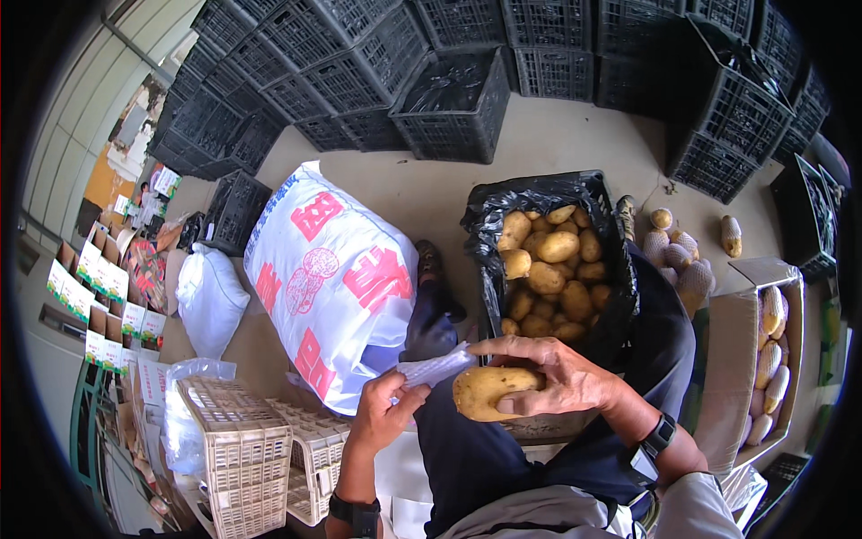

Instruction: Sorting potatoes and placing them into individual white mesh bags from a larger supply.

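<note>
My right hand (575, 375) grips a large yellow potato (480, 395) above my lap, thumb along its near side. My left hand (386, 409) pinches the near end of a white foam net sleeve (435, 366). The sleeve's other end lies by the right index fingertip, just beyond the potato. The potato is bare and outside the sleeve. Between my legs stands a black crate (539, 180) lined with black plastic, holding many loose potatoes (552, 277). To its left leans a big white woven sack (341, 260) with red print, its mouth toward me.
A cardboard box (725, 377) of net-sleeved potatoes (769, 359) stands on the right. More sleeved potatoes (681, 253) lie on the floor near it. Beige plastic crates (242, 449) stand at lower left. Stacked black crates (350, 72) line the back, beyond a white bag (211, 296).
</note>
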Tool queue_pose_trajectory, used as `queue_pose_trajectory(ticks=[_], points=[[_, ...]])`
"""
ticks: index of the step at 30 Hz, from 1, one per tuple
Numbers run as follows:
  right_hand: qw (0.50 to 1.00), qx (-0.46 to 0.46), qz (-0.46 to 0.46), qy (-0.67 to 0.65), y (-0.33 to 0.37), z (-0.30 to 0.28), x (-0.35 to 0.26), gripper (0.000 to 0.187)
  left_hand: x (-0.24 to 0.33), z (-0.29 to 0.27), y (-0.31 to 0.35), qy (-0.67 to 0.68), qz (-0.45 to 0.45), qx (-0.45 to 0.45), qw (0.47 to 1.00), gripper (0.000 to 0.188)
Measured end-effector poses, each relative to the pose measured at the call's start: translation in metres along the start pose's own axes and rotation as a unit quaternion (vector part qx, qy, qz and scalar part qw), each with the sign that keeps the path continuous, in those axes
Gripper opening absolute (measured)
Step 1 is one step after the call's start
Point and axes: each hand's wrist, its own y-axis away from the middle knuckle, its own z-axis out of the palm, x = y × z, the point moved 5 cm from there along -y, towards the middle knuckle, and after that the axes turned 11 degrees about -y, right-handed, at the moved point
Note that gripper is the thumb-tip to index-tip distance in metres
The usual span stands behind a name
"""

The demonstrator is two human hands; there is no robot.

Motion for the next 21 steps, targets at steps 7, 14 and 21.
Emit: queue_pose_trajectory(ticks=[7,14,21], points=[[0.996,0.055,-0.006,0.073,0.029,-0.014,0.017,0.069,0.031,0.021,-0.011,-0.006,0.032,-0.031,0.999,0.016],[0.987,0.100,-0.013,0.126,0.051,-0.027,0.033,0.069,0.041,0.058,-0.019,-0.051,0.073,-0.021,0.996,0.016],[0.993,0.108,0.023,0.030,0.049,-0.029,0.054,0.085,0.040,0.084,-0.020,-0.122,0.124,-0.059,0.983,0.017]])
